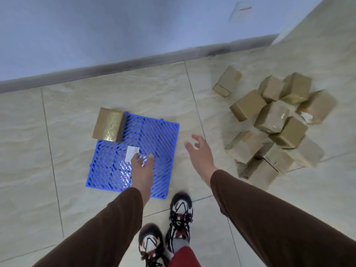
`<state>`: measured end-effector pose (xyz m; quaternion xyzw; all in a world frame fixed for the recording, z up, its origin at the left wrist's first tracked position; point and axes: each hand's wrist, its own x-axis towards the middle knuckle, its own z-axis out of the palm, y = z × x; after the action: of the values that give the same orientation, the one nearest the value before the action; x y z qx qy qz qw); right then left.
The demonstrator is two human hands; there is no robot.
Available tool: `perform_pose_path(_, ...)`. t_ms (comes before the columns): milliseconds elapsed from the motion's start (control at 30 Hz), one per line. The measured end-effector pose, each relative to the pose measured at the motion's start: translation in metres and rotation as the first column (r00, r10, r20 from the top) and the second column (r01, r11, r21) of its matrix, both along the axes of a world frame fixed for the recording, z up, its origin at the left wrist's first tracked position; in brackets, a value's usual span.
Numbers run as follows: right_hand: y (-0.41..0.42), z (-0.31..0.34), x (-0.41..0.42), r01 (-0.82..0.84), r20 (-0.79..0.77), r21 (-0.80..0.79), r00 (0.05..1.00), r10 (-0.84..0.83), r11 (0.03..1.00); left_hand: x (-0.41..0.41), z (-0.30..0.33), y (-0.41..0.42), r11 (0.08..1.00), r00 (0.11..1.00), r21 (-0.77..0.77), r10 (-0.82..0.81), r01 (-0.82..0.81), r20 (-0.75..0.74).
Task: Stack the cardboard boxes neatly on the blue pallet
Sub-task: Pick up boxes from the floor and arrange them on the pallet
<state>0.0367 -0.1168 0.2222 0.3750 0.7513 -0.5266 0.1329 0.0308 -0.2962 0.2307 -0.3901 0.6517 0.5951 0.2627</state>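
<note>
One box (108, 124) sits on the pallet's (154, 132) far left corner. Both hands, left (142, 166) and right (200, 151), hover empty, fingers loose. A box pile (277, 128) lies right.

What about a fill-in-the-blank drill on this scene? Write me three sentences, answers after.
1. The pallet holds exactly ____ cardboard box.
2. That box sits at the pallet's far-____ corner.
3. The loose boxes lie in a heap on the person's ____ side, and both hands, left hand and right hand, hold nothing.

Missing words: one; left; right
</note>
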Motion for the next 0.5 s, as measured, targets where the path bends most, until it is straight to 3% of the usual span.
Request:
perform_pose_path(233,0.053,0.044,0.084,0.221,-0.016,-0.033,0.975,-0.221,0.975,0.038,0.041,0.064,0.966,0.961,-0.033,-0.259,0.257,-0.098)
perform_pose_path(500,0.134,0.047,0.185,0.396,0.055,-0.126,0.918,-0.392,0.909,0.117,0.046,0.158,0.92,0.919,-0.036,-0.391,0.39,-0.039)
